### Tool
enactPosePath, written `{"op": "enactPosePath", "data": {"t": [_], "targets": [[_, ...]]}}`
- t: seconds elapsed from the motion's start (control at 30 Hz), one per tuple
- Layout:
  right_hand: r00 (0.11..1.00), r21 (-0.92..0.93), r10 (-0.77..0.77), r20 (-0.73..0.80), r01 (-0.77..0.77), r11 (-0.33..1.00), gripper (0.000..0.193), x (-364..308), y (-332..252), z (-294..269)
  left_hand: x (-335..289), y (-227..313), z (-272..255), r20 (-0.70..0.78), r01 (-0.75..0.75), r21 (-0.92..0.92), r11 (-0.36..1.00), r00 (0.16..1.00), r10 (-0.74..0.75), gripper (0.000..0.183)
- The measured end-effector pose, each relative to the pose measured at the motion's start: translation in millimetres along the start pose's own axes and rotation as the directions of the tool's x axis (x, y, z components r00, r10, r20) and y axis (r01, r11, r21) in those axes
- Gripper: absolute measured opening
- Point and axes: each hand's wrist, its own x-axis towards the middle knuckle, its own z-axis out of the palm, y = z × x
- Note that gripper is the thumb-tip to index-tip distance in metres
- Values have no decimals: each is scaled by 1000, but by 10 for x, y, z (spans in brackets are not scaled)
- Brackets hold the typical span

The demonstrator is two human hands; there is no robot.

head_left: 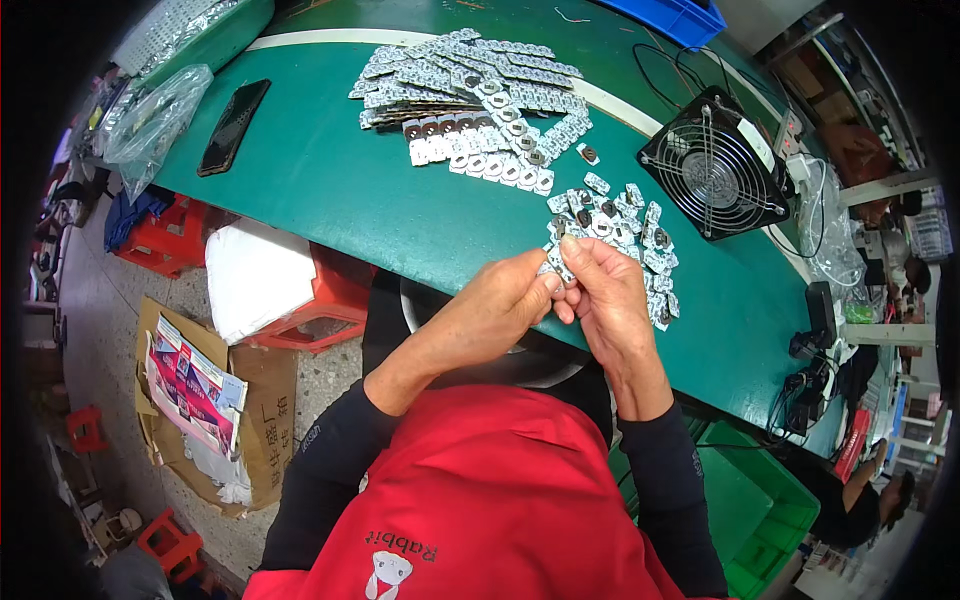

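My left hand (505, 296) and my right hand (612, 290) meet at the near edge of the green table, thumbs and fingers pinched together. Between them they grip a short white strip of small circuit boards (555, 264), partly hidden by the fingers. Just beyond my right hand lies a loose heap of small separate circuit boards (625, 222), white with some dark faces. Farther back, unbroken strips of the same boards (465, 85) are stacked in layers, and one single board (588, 154) lies between stack and heap.
A black fan with a wire guard (712, 170) stands right of the heap, with cables behind it. A phone (233, 127) and a clear plastic bag (160, 125) lie at the table's left. Below are red stools (335, 305), a cardboard box (265, 400) and a green crate (765, 495).
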Motion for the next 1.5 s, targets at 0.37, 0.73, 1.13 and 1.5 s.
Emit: {"op": "enactPosePath", "data": {"t": [0.37,0.73,1.13,1.5], "targets": [[957,-352,-268,-106,216,911,19,-36,49,108,-28,-57,6,-74,-221,544,809,948,309,19],[963,-272,-246,-114,208,940,17,-26,46,28,1,-41,32,-131,-120,433,893,972,194,16],[853,-454,-500,-149,390,801,9,3,69,15,55,-142,153,-210,-63,385,921,965,154,23],[847,-533,-518,-116,387,752,10,97,-88,-139,146,-101,23,-101,131,-129,983,984,-145,28]]}}
